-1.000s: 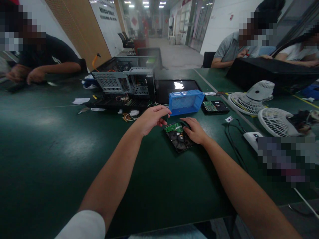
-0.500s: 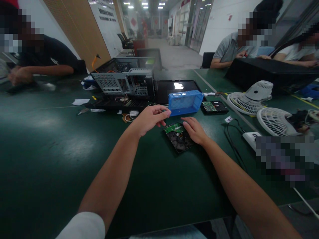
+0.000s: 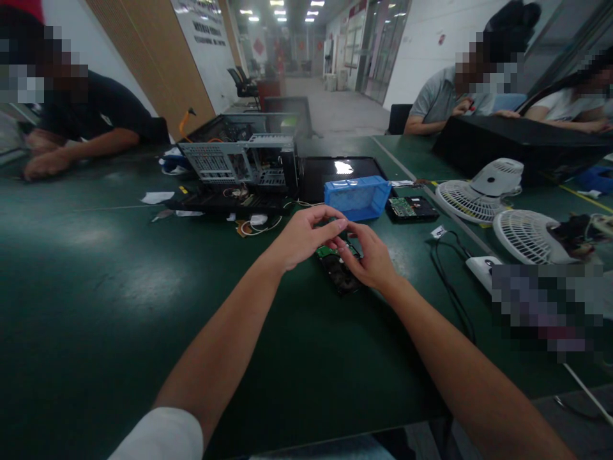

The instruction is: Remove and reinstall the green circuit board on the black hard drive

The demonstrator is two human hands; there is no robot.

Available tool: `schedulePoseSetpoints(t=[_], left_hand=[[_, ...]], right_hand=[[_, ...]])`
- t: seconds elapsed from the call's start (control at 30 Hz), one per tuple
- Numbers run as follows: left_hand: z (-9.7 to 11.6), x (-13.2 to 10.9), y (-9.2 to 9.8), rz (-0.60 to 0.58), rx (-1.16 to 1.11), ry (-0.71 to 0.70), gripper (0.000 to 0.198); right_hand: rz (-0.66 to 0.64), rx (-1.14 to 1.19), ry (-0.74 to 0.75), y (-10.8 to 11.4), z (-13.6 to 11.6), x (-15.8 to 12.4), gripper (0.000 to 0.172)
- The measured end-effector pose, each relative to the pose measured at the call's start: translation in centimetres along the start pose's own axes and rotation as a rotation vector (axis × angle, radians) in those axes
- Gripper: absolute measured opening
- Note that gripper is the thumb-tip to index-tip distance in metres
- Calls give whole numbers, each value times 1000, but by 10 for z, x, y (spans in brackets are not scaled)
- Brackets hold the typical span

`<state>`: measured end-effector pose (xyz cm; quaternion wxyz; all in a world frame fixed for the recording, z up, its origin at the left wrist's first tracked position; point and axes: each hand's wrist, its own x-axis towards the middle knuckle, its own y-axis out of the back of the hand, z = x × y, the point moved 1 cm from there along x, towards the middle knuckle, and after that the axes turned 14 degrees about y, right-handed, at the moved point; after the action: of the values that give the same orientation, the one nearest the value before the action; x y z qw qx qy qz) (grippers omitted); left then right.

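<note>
A hard drive (image 3: 341, 275), black with a green circuit board at its far end, lies on the green table in front of me. Above that far end my left hand (image 3: 311, 233) is closed in a pinch of thumb and fingers; whatever is between the tips is too small or hidden to make out. My right hand (image 3: 376, 262) curves over the drive's right side, thumb and index finger apart, the fingertips meeting those of my left hand. Between them the two hands cover much of the circuit board.
Behind my hands stands a blue plastic bin (image 3: 359, 199), with a second hard drive (image 3: 412, 208) beside it. An opened computer case (image 3: 225, 163) is at back left. White fan parts (image 3: 522, 235) and a power strip (image 3: 481, 268) lie right. Other people sit across the table.
My left hand has moved right, over the hard drive's far end. My right hand's thumb and fingers have shifted inward to meet it, covering more of the circuit board.
</note>
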<state>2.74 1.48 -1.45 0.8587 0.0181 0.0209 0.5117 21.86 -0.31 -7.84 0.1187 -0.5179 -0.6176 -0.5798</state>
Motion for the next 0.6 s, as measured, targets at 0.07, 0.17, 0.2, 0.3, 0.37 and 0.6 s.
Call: schedulePoseSetpoints(t=[0.07, 0.17, 0.2, 0.3, 0.37, 0.6], left_hand=[[1, 0, -1, -5, 5, -33, 26], [2, -2, 0, -20, 15, -28, 31], [2, -2, 0, -29, 23, -17, 33], [0, -2, 0, 0, 59, -5, 40], [-3, 1, 2, 105, 108, 19, 43], [-20, 14, 30, 470, 229, 250, 48]], right_hand=[[42, -22, -15, -1, -2, 0, 52], [83, -56, -6, -2, -3, 0, 52], [89, -69, -1, -1, -4, 0, 52], [73, -123, 4, 2, -2, 3, 52], [44, -172, -17, 7, 5, 4, 48], [-59, -237, -513, 31, 62, -18, 28]])
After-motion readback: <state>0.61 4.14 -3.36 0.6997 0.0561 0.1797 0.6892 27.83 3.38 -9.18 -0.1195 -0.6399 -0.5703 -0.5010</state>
